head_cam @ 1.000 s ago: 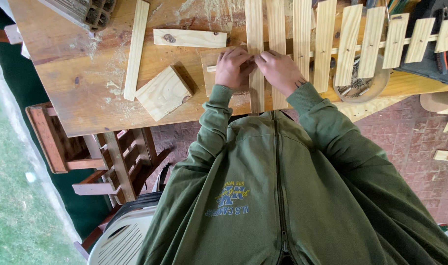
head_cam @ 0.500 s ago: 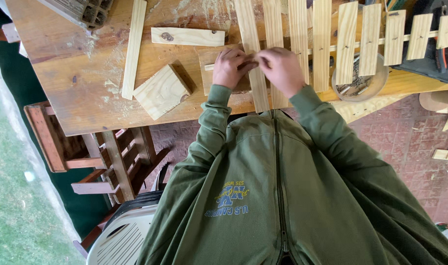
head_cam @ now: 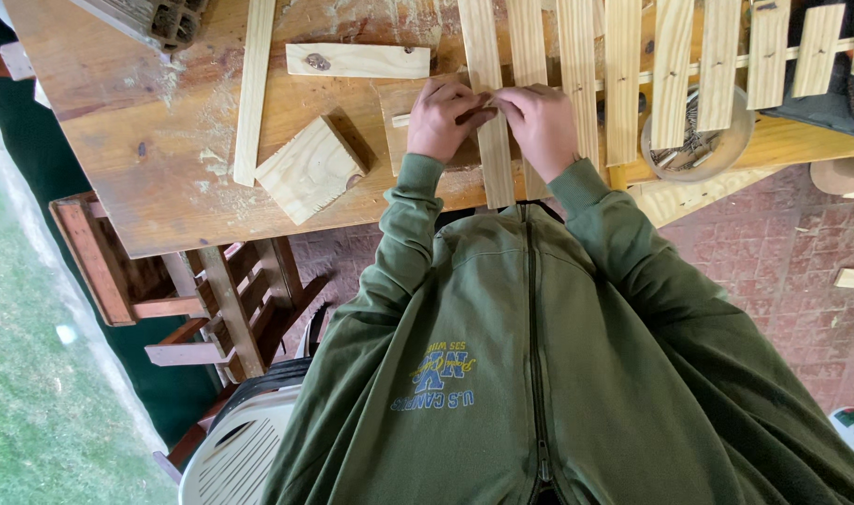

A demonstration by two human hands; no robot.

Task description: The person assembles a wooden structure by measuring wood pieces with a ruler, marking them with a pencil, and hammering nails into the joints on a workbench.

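A row of pale wooden slats lies across the workbench, joined by a thin cross strip. My left hand and my right hand meet at the leftmost slat, whose end sticks out past the bench's near edge. The left fingers curl round that slat's left edge where the cross strip passes. From the other side, the right fingertips pinch the same slat. What lies under the fingers is hidden. Both sleeves are green.
A square wood block, a short board and a long thin strip lie left of the hands. A round bowl of metal fasteners sits under the slats at right. A wooden frame and white plastic chair stand below the bench.
Both hands stay on the same slat and have drawn slightly closer together. The slat row now lies straighter in view; little else has moved.
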